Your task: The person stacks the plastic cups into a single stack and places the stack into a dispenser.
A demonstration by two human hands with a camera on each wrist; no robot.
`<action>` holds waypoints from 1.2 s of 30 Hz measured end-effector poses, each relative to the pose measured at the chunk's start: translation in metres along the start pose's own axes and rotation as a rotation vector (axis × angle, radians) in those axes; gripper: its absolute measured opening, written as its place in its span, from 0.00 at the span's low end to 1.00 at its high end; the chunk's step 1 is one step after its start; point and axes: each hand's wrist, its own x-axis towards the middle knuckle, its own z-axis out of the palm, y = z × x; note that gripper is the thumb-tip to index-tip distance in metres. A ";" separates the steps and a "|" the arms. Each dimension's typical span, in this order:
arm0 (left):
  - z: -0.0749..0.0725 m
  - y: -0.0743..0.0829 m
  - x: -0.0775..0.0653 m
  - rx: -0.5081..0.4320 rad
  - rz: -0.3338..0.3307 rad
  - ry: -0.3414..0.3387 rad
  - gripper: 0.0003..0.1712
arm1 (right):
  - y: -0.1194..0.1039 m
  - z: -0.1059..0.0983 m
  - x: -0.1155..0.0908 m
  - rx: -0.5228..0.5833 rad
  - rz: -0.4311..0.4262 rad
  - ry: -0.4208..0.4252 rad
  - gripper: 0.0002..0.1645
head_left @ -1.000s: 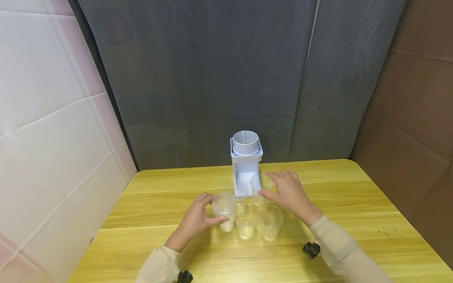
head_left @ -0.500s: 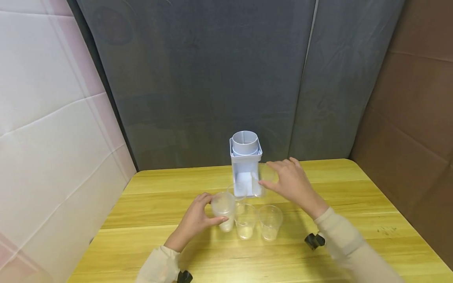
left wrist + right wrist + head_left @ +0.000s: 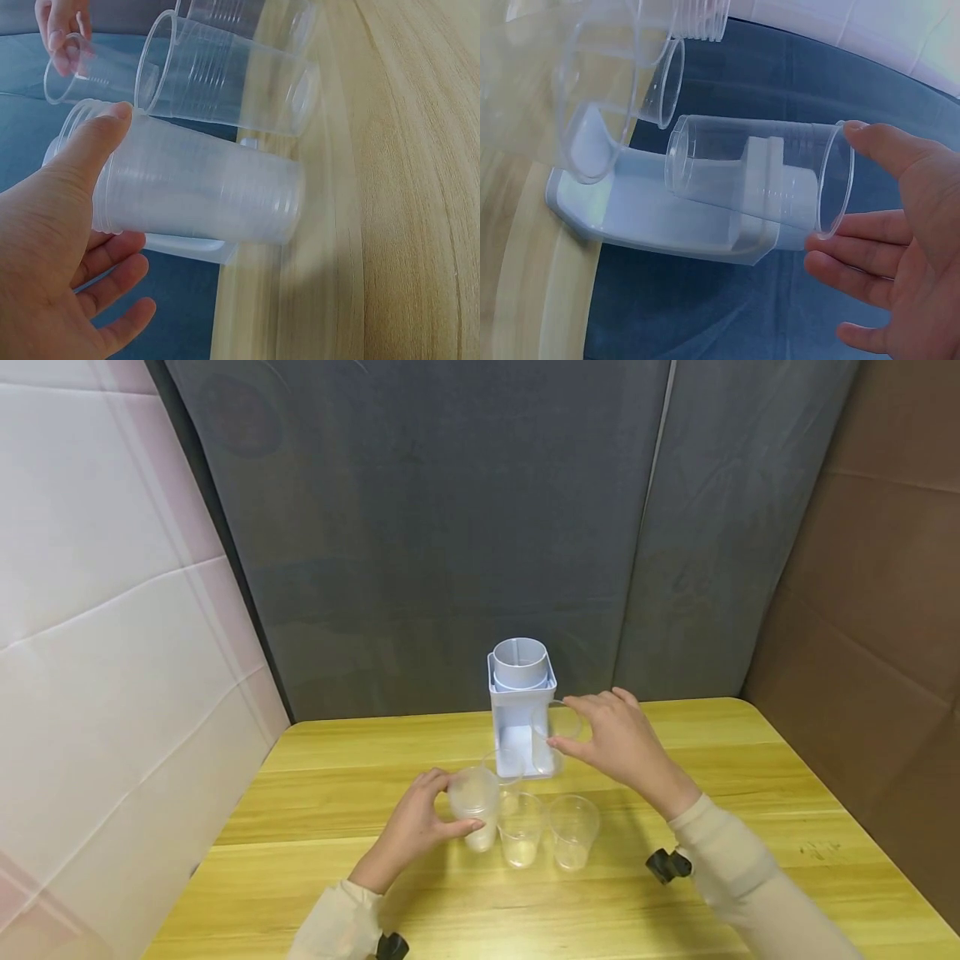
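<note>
My left hand [image 3: 416, 827] grips a stack of nested clear plastic cups [image 3: 202, 180] near its rims, thumb on one side and fingers on the other. The stack stands upright on the wooden table. My right hand [image 3: 622, 747] pinches a single clear plastic cup [image 3: 757, 165] by its rim, raised above the table in front of the pale dispenser [image 3: 522, 693]. Two more cups, a middle cup [image 3: 521, 839] and a right cup [image 3: 573, 835], stand side by side to the right of the stack. Behind them is another cup [image 3: 501, 767], partly hidden.
The pale dispenser has a round tube on top and an open lower bay. It stands near the back of the wooden table [image 3: 300, 877]. A dark curtain [image 3: 450, 527] hangs behind, with a white cloth wall [image 3: 112, 610] left and a brown one [image 3: 885, 610] right.
My right hand has lifted its cup off the table, up and slightly away from me. The left hand stays in place on the stack.
</note>
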 end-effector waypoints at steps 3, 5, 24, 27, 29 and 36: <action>0.000 0.000 0.000 0.000 -0.002 -0.003 0.40 | -0.002 -0.002 0.001 0.003 -0.005 0.008 0.38; -0.001 0.001 0.000 -0.002 -0.002 -0.004 0.40 | -0.004 -0.003 0.002 0.006 -0.007 0.007 0.38; -0.001 0.001 0.000 0.004 0.014 -0.001 0.38 | -0.024 0.005 0.004 0.040 -0.057 -0.053 0.39; -0.001 0.001 0.000 -0.002 0.013 -0.002 0.38 | -0.027 0.007 0.004 0.032 -0.092 -0.042 0.38; 0.000 0.001 0.001 0.000 0.015 0.000 0.38 | -0.029 0.007 0.004 0.029 -0.112 -0.030 0.37; 0.000 0.001 0.002 0.002 0.022 0.000 0.37 | -0.032 0.008 0.004 0.024 -0.132 -0.016 0.36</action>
